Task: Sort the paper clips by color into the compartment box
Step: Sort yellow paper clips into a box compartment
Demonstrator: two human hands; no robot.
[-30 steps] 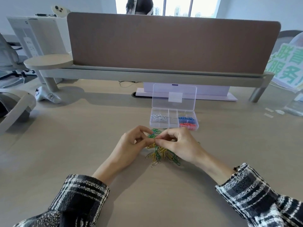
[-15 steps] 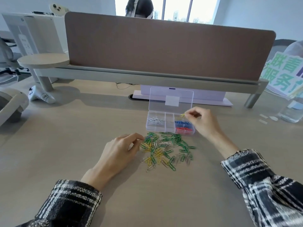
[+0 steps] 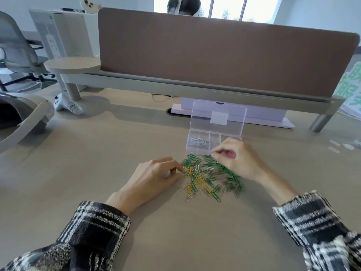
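Dozens of paper clips (image 3: 210, 178), mostly green and yellow with a few silver ones, lie in a loose heap just right of the frame's centre, touching the front wall of the compartment box (image 3: 197, 151). Keeping the heap against the box likely makes each trip short. The clear lid (image 3: 217, 116) stands upright behind the box, leaving every compartment reachable from the front. Silver clips (image 3: 197, 141) fill the left-hand compartment and the middle one looks bare. A glimpse of red (image 3: 231, 154) shows under the right hand (image 3: 240, 163), which covers the right compartments.

That hand is blurred, with fingers curled and the tips close together at the box's front edge. Whether they carry a clip I cannot tell.

The left hand (image 3: 154, 178) rests on the desk (image 3: 97, 153) at the heap's left edge, index and thumb narrowed onto yellow clips, probably picking out the next colour. Beyond the box, a brown divider panel (image 3: 214, 59) spans the upper frame.
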